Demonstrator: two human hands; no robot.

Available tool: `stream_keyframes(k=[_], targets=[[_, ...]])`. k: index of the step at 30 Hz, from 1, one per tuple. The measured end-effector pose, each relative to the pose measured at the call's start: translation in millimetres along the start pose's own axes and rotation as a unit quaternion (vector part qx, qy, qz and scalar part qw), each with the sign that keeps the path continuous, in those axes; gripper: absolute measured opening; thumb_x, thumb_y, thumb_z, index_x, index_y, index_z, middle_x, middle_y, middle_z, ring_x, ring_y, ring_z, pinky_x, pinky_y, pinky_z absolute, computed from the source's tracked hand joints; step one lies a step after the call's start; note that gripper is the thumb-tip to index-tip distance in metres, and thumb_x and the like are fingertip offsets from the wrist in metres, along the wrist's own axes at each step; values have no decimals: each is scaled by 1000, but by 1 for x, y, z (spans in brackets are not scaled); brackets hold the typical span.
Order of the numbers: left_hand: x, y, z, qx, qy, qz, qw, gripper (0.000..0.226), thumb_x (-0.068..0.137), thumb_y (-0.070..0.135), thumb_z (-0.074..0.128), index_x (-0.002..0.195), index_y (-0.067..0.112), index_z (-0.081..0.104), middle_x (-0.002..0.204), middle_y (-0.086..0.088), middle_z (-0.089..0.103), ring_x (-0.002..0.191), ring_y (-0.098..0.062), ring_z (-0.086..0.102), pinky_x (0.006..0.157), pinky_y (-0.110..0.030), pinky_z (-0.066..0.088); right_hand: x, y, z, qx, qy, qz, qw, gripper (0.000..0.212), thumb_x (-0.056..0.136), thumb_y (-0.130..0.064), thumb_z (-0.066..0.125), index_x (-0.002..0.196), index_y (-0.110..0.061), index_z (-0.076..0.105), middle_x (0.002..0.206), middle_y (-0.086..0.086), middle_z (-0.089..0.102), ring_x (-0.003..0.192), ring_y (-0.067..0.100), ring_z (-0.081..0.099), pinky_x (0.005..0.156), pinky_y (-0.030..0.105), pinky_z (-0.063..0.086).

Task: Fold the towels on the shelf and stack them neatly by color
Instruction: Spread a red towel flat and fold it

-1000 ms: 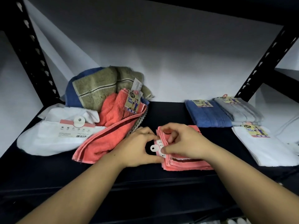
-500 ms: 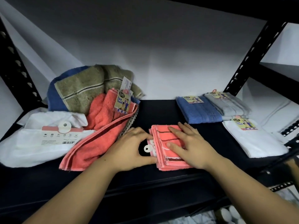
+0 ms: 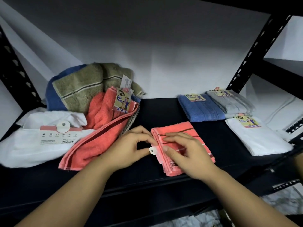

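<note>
Since the earlier frame, the right hand has slid toward the near left edge of the folded coral towel; its fingers, then spread flat, now curl with the thumb pressing the towel's left fold. Left hand stays at the same spot, fingers curled, pinching the white round tag that sticks out of the towel's left edge.

That folded coral towel lies on the black shelf near its front edge, at about 6 o'clock of the scene. At 9 o'clock sprawls the unfolded heap: a loose coral towel with a face-towel label, an olive striped towel over a dark blue towel behind it, and a white towel with a pink-banded label at the far left. At 2 o'clock sit the folded pieces: a blue towel, a grey towel touching its right side, and a white folded towel just in front of the grey one, at 3 o'clock.
</note>
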State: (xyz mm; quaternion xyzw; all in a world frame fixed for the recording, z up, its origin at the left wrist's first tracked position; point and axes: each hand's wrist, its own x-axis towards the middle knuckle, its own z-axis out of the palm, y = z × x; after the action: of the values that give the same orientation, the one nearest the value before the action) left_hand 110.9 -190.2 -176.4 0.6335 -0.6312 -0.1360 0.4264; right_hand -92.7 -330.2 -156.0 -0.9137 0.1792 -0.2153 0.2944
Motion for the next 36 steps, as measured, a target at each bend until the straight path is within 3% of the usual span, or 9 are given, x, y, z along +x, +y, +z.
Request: stream_keyframes(k=[8,12,16,18,20,22,26,30,36], targets=[[23,23,1,-3,54,28,998,12,88,23,80,100,24,77,131,8,65,127,-10,59,108,-36,46,-8,-8,-29,3,-128,-32,991,109,61,-74,85,154,-40,40,152,-29,44,141,-2,42,117,27,36],[42,42,7,-9,83,36,996,8,93,24,73,101,23,72,109,8,70,113,-16,65,96,-44,52,-6,-5,-39,86,-37,-26,995,73,79,-34,87,145,-33,56,135,-18,55,129,10,57,109,32,47],[66,71,7,12,135,70,988,9,92,24,73,101,23,70,100,13,66,97,-14,65,85,-30,51,2,-11,-70,200,2,24,980,35,83,-19,79,111,-38,75,102,0,66,90,12,70,81,31,56],[78,85,8,-26,180,48,982,24,87,35,77,107,26,69,104,12,69,102,-12,67,89,-26,52,7,-10,-88,289,-9,41,957,24,89,-10,79,104,-28,77,100,4,77,91,21,75,82,37,60],[88,93,11,-108,219,-25,970,46,78,51,75,117,31,63,107,7,71,104,-9,69,90,-21,53,13,-5,-102,364,-5,58,929,26,89,-6,76,113,-14,74,105,13,78,97,32,76,87,42,62],[94,94,16,-238,207,-120,941,58,72,55,74,123,28,64,109,-1,75,104,-16,72,93,-30,56,19,2,-112,422,7,70,904,37,85,-8,74,121,-4,67,110,19,77,99,35,75,86,41,62],[95,89,34,-462,154,-232,842,55,73,23,79,122,1,67,112,-19,76,110,-36,70,102,-45,53,31,19,-115,458,25,93,884,35,85,-15,70,116,1,63,108,23,76,94,32,75,84,39,63],[90,85,42,-472,146,-200,846,49,79,13,76,124,-1,65,118,-22,73,107,-33,71,95,-40,59,40,32,-106,465,51,124,875,30,87,-28,69,101,-2,65,101,23,77,89,31,75,84,42,60],[89,83,51,-393,196,-160,884,33,92,13,66,124,4,62,116,-16,75,104,-29,73,87,-38,61,47,46,-92,446,42,183,875,44,93,-42,67,116,-5,66,106,16,78,102,36,75,96,50,57]])
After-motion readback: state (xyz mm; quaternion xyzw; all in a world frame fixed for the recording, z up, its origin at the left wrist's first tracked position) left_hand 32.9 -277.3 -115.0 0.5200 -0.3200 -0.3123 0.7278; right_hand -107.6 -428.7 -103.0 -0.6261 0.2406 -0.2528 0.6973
